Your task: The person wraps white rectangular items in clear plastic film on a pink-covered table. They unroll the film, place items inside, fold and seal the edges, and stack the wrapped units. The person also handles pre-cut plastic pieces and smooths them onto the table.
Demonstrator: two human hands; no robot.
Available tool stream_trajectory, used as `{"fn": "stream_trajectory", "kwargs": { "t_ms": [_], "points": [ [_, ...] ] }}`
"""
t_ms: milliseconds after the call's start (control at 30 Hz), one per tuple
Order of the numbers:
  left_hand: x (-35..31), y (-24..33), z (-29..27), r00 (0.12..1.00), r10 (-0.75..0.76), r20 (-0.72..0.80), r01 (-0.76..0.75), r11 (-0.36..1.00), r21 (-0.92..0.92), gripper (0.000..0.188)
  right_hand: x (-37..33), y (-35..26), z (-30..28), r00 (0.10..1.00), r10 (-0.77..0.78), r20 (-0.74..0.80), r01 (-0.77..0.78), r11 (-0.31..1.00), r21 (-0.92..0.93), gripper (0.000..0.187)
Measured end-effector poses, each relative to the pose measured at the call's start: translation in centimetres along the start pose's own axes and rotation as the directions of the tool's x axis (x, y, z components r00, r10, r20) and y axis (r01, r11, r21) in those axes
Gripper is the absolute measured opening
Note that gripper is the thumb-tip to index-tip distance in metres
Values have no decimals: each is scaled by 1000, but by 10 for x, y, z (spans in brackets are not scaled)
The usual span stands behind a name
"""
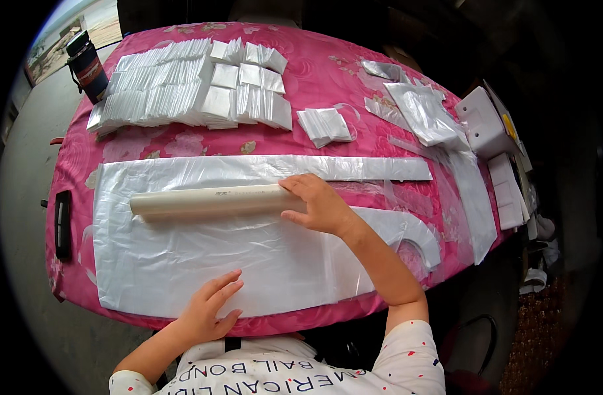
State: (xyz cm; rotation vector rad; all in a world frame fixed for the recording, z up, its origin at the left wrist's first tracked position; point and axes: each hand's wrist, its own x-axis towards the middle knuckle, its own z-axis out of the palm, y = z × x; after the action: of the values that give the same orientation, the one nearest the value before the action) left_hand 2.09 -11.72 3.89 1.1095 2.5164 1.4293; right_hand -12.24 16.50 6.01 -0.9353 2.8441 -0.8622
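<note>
A stack of white plastic carrier bags [202, 263] lies flat before me, its handle strips reaching to the right. Across its upper part rests a pale, cream-coloured plastic pipe [209, 201], lying lengthwise from left to right. My right hand [312, 204] is on the pipe's right end, fingers over the far side and thumb on the near side. My left hand [212, 306] is over the bags' near edge, fingers stretched out and holding nothing. Whether it touches the plastic, I cannot tell.
Many folded white bags [163, 82] stand in rows at the back left, beside a dark flask [87, 69]. A smaller folded pile [324, 126] sits mid-table. Loose plastic [426, 112] and white boxes [486, 122] are at right. A black bar-shaped object [63, 226] lies left on the pink tablecloth [374, 299].
</note>
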Motion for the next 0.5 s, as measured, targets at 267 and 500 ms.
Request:
{"fn": "stream_trajectory", "kwargs": {
  "t_ms": [267,500],
  "points": [
    [17,3,11,987,-125,-98,143,968,207,80,-94,-73,29,970,135,202,-184,951,250,45],
    [41,-5,32,998,-69,-6,65,912,406,70,-147,-32,37,987,161,25,-154,972,-179,57]
  ]
}}
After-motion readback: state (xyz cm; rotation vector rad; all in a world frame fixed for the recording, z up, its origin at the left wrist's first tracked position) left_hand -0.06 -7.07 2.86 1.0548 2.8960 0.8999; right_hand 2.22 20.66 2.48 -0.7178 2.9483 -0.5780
